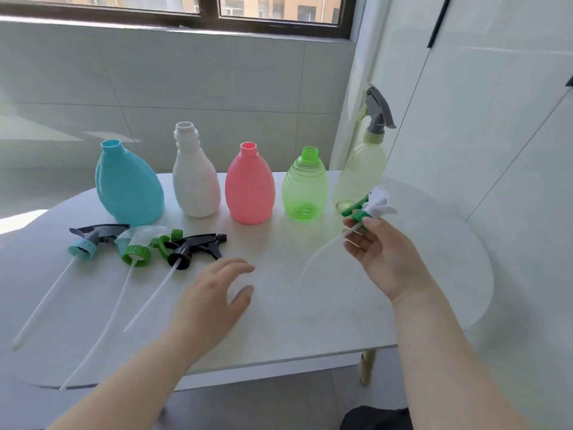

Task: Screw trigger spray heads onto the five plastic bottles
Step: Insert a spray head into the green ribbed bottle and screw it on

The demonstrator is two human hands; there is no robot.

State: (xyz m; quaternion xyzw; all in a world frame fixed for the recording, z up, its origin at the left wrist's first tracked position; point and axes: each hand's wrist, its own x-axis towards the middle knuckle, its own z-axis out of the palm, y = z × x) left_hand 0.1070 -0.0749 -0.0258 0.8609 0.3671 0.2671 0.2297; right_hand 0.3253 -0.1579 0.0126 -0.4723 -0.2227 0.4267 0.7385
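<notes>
Five bottles stand in a row on the white table (310, 321): blue bottle (128, 184), white bottle (195, 181), pink bottle (249, 187), green ribbed bottle (304, 189), all with bare necks, and a pale yellow bottle (361, 178) wearing a grey spray head (379, 114). My right hand (383, 254) grips a white-and-green spray head (370, 207) with its tube trailing down-left, just in front of the yellow bottle. My left hand (214, 296) hovers over the table, fingers apart and holding nothing. Three loose spray heads lie at left: teal-capped (90, 240), green-capped (139, 248), black (195, 248).
A tiled wall and a window ledge run close behind the bottles. A white cabinet or door panel (483, 119) stands to the right of the table. The table's rounded front edge is near me, with a wooden leg (368, 367) under the right side.
</notes>
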